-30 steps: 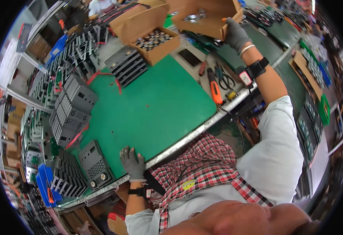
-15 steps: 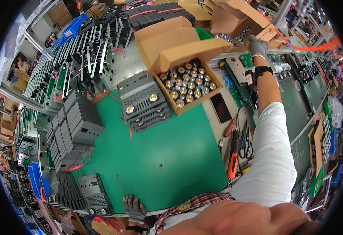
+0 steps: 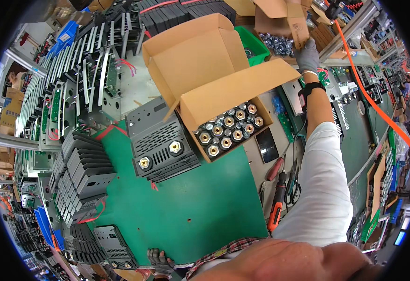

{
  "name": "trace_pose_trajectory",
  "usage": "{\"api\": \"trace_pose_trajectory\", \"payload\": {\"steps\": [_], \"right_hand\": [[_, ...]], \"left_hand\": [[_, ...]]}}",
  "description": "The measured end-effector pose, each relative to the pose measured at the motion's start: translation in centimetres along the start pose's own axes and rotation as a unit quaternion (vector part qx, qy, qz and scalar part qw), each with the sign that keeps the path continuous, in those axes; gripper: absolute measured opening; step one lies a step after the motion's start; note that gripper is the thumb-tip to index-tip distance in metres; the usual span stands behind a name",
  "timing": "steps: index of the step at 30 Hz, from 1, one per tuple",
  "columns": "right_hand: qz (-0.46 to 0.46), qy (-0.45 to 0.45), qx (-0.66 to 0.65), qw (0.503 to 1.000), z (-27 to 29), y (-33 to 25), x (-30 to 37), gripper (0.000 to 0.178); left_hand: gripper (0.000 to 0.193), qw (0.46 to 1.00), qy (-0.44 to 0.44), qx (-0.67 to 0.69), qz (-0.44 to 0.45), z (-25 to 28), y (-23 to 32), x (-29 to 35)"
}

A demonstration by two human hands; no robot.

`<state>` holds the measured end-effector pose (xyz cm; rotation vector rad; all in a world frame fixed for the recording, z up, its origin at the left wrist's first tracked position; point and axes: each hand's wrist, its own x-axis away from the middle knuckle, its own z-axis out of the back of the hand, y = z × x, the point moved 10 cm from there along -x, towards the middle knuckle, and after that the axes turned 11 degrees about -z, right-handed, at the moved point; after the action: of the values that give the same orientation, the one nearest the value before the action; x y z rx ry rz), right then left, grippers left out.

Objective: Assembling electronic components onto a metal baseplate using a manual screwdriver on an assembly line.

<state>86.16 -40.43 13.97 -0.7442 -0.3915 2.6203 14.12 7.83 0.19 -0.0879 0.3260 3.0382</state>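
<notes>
Touching a box (image 3: pixel 299 31) of shiny bits (image 3: pixel 277 45) at one o'clock is the right hand (image 3: pixel 307 58); I cannot tell if its fingers pinch. The left hand (image 3: pixel 161 261), at seven, has fingers apart.

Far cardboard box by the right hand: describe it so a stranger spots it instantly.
Start at the green mat, with a big open carton at its far edge. Past it, just right of the green bin, is the far box, the right hand at its corner. Unlike the carton's rows, its silvery parts lie heaped.
</notes>
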Motion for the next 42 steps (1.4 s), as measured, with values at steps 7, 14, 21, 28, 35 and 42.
{"api": "trace_pose_trajectory", "payload": {"steps": [7,14,21,28,35,42], "right_hand": [[-0.069,-0.126,0.0,0.99,-5.1,2.6,-2.4,0.07],[-0.106,-0.513,-0.132,0.842,-1.9,-0.8,15.0,0.036],[-0.01,-0.53,-0.163,0.832,-2.2,-2.6,25.8,0.041],[0.154,-0.281,-0.05,0.946,6.1,-5.2,21.9,0.031],[0.145,-0.268,-0.091,0.948,12.5,9.4,24.6,0.028],[-0.072,-0.326,-0.277,0.901,12.7,17.8,41.5,0.026]], "left_hand": [[0.035,1.0,-0.002,-0.018,-0.008,-0.1,0.3,0.6],[0.038,1.0,0.01,0.008,-0.023,0.2,0.6,-0.7],[0.034,0.999,0.043,0.002,-0.031,2.0,0.7,-1.0],[0.032,0.994,0.101,0.016,-0.035,3.1,1.2,0.2],[0.031,0.986,0.162,0.04,-0.029,2.4,0.5,2.2],[0.034,0.987,0.161,0.004,-0.008,1.2,-0.5,2.1]]}}
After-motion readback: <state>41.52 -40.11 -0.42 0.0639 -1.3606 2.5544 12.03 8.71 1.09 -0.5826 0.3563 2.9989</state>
